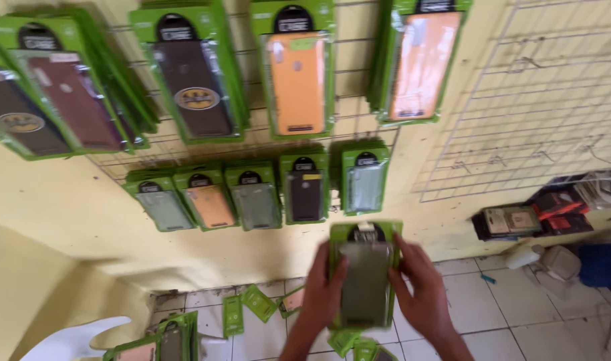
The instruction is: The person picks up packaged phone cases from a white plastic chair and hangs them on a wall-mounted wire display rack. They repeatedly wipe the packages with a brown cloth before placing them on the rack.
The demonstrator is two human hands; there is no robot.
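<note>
Now both hands up before yellow wall. Left hand and right hand grasp one green pack by its side edges, fingers curled around, pack upright below hanging row of packs on wire grid. Case inside looks grey, though blurred. More packs on floor beneath.

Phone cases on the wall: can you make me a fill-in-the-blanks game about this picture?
1. Both hands, left hand and right hand, hold one ____ pack.
2. The packs hang on a wire ____.
3. The wall is painted ____.
4. Loose packs lie on the tiled ____.

Missing words: green; grid; yellow; floor
</note>
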